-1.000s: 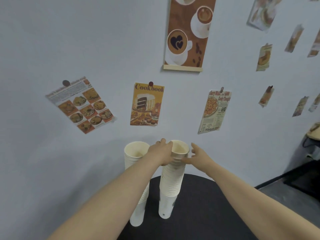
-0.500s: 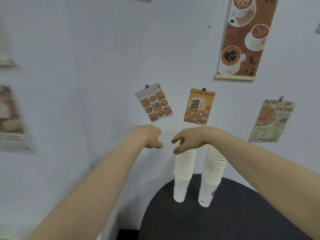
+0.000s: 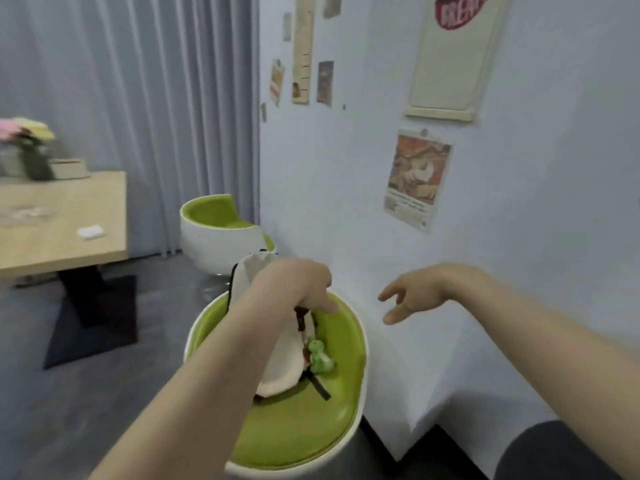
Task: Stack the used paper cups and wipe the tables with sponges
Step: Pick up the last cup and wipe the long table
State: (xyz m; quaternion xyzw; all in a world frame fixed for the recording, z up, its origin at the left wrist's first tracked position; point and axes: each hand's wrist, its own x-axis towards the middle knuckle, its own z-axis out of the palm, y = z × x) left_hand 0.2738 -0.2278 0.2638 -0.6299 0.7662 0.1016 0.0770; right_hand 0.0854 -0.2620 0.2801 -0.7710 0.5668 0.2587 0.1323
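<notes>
Over the near green-cushioned white tub chair (image 3: 298,427), both bare arms reach forward with nothing in either hand. The left hand (image 3: 298,285) hangs with its fingers loosely curled downward above a cream cloth bag (image 3: 277,362) that lies on the seat, a small green toy dinosaur (image 3: 320,355) clipped to its black strap; whether the fingertips touch the bag I cannot tell. The right hand (image 3: 412,296) is spread and relaxed in the air before the pale blue wall (image 3: 536,237), gripping nothing.

No paper cups and no sponge show anywhere in this view, so where the cups stand cannot be told from here. At the near right corner a sliver of a dark round tabletop (image 3: 561,452) shows; at the far left stands a light wooden table (image 3: 62,220) with a small white object (image 3: 90,232) on it, too blurred to name, and a blurred vase of flowers (image 3: 27,150) at its far edge. A second green and white tub chair (image 3: 221,226) sits by the grey curtain (image 3: 138,98).

Judging by the empty hands and the turn toward the room, the wiping half of the task seems not yet begun: a sponge has to be found first, and both tables look unwiped as far as can be seen. Whether the stacking is finished cannot be settled from this view.
</notes>
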